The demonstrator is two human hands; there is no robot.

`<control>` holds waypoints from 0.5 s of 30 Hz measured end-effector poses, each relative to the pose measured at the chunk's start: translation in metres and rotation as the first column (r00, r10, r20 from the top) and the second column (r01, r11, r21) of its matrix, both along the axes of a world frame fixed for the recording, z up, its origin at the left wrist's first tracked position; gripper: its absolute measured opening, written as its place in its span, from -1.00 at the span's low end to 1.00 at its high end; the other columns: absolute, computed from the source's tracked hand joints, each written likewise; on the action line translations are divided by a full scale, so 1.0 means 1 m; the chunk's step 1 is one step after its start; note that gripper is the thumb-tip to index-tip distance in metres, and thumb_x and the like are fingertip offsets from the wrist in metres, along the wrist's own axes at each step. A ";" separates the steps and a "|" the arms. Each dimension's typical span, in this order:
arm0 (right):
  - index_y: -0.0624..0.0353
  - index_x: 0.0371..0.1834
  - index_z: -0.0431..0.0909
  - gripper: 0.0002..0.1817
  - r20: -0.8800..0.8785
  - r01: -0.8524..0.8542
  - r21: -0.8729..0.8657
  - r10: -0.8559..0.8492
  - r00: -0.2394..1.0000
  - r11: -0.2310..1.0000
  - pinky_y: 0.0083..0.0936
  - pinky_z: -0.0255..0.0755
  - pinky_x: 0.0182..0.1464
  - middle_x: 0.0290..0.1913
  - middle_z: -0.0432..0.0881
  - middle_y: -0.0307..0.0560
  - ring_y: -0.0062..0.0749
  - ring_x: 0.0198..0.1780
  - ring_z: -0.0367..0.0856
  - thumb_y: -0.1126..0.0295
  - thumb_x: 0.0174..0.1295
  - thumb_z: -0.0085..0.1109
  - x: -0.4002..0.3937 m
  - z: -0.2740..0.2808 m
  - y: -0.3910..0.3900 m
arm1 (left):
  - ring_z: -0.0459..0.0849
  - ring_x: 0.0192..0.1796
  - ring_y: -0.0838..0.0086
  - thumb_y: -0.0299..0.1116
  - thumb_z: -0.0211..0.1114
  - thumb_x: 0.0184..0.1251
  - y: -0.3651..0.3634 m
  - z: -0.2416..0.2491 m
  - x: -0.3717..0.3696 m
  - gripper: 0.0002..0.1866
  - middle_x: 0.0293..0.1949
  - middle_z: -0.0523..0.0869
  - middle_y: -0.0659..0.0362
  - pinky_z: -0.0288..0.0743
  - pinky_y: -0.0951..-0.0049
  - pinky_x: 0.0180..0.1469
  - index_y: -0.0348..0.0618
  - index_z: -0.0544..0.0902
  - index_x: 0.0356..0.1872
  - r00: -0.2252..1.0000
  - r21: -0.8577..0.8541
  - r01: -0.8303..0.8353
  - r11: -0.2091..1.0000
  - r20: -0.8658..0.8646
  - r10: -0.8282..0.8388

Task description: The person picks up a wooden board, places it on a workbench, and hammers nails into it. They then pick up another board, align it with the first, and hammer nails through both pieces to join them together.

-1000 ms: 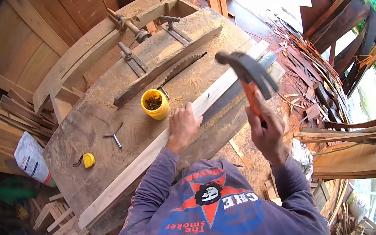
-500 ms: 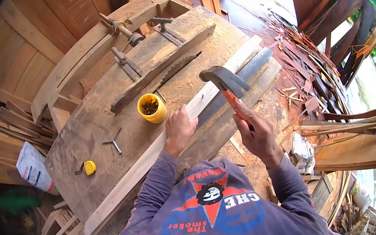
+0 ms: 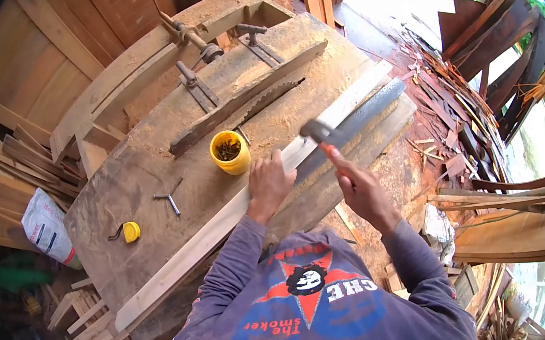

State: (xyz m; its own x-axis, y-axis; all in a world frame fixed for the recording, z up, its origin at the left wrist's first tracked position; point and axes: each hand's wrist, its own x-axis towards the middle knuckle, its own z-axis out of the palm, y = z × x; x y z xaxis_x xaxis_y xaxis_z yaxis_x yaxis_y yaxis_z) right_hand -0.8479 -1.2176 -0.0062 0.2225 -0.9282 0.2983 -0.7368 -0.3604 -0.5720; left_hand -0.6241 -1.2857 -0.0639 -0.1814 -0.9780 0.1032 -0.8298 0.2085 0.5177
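My right hand point(image 3: 367, 196) is closed around the orange handle of a hammer point(image 3: 337, 139). Its dark head, somewhat blurred, is down at the pale wooden strip point(image 3: 182, 256), just beyond my left hand. No nail can be made out beneath the head. My left hand point(image 3: 270, 185) grips the strip, with the fingers folded over it. Beside that hand stands an open yellow tub point(image 3: 229, 153) of nails. Under and alongside the strip lie a dark grey metal bar point(image 3: 381, 102) and a rough board point(image 3: 394, 121).
A toothed saw blade point(image 3: 269, 101) rises through the table beside a clamped wooden fence point(image 3: 247, 101). Left on the tabletop are a T-shaped metal tool point(image 3: 172, 202) and a yellow lid point(image 3: 131, 232). Wood scraps point(image 3: 443, 103) cover the floor at right.
The hammer has come down from above the strip to its surface, where a nail stood upright before. My left hand keeps its hold. The whole view has shifted slightly.
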 end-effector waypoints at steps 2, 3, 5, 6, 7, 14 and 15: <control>0.03 0.49 0.43 -0.37 0.012 0.037 0.083 -0.038 0.999 0.996 -0.32 0.61 -0.17 -0.12 0.74 0.18 -0.09 -0.21 0.77 0.63 0.31 0.14 0.002 0.013 -0.001 | 0.73 -0.07 -0.07 -0.14 0.55 0.08 0.000 0.002 -0.001 -0.53 -0.22 0.77 -0.17 0.57 0.02 0.01 -0.26 0.61 -0.13 1.000 -0.004 -0.019 1.000 0.013 0.019; 0.06 0.49 0.41 -0.38 0.021 0.066 0.172 -0.071 0.997 0.983 -0.33 0.62 -0.17 -0.08 0.75 0.17 -0.11 -0.18 0.79 0.63 0.32 0.13 0.002 0.024 -0.005 | 0.73 -0.07 -0.07 -0.13 0.55 0.08 -0.003 0.003 -0.001 -0.52 -0.22 0.77 -0.17 0.57 0.02 0.01 -0.26 0.61 -0.12 1.000 0.014 -0.016 1.000 0.012 0.016; 0.12 0.46 0.45 -0.41 0.103 0.069 0.024 -0.072 0.992 0.997 -0.40 0.62 -0.23 -0.07 0.76 0.21 -0.26 -0.24 0.79 0.58 0.32 0.20 0.012 0.041 -0.003 | 0.73 -0.07 -0.07 -0.12 0.55 0.09 0.005 0.002 0.003 -0.52 -0.21 0.77 -0.16 0.57 0.02 0.01 -0.26 0.61 -0.12 1.000 0.064 -0.015 0.998 0.018 0.014; 0.17 0.42 0.49 -0.44 0.182 0.090 -0.141 -0.063 0.981 0.986 -0.48 0.62 -0.30 -0.06 0.78 0.24 -0.41 -0.31 0.79 0.54 0.32 0.27 0.015 0.053 -0.006 | 0.73 -0.08 -0.07 -0.11 0.54 0.10 0.003 0.003 0.002 -0.52 -0.22 0.77 -0.17 0.57 0.02 0.01 -0.25 0.61 -0.11 1.000 0.021 -0.011 1.000 0.005 0.011; 0.19 0.40 0.51 -0.45 0.159 0.114 -0.238 -0.077 0.984 0.965 -0.51 0.60 -0.36 -0.15 0.79 0.20 -0.49 -0.37 0.75 0.55 0.31 0.29 0.019 0.067 -0.005 | 0.73 -0.09 -0.07 -0.11 0.54 0.10 0.004 0.002 0.001 -0.51 -0.22 0.77 -0.17 0.58 0.01 0.02 -0.25 0.61 -0.11 1.000 -0.015 -0.002 1.000 -0.006 0.002; 0.12 0.39 0.51 -0.50 -0.006 0.043 0.151 -0.043 0.999 0.988 -0.24 0.58 -0.26 -0.29 0.71 0.22 -0.12 -0.34 0.75 0.56 0.36 0.16 0.005 0.007 0.002 | 0.73 -0.09 -0.07 -0.10 0.55 0.09 0.000 0.003 0.001 -0.50 -0.20 0.77 -0.16 0.57 0.01 0.01 -0.25 0.61 -0.10 0.999 0.000 0.031 1.000 0.018 -0.031; 0.03 0.45 0.45 -0.46 0.143 0.009 -0.083 0.002 0.990 0.997 -0.22 0.57 -0.23 -0.31 0.69 0.24 -0.02 -0.33 0.75 0.51 0.38 0.13 0.008 -0.011 -0.002 | 0.73 -0.07 -0.06 -0.10 0.55 0.10 0.001 0.007 0.002 -0.50 -0.18 0.77 -0.16 0.57 0.02 0.01 -0.25 0.60 -0.10 1.000 0.080 0.001 0.997 0.004 -0.001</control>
State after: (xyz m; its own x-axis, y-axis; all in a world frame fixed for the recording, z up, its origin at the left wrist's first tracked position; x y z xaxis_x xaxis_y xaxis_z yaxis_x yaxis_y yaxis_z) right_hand -0.8401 -1.2195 -0.0172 0.1689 -0.8997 0.4025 -0.6512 -0.4084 -0.6396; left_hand -0.6218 -1.2843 -0.0566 -0.1828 -0.9829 0.0242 -0.8316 0.1677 0.5294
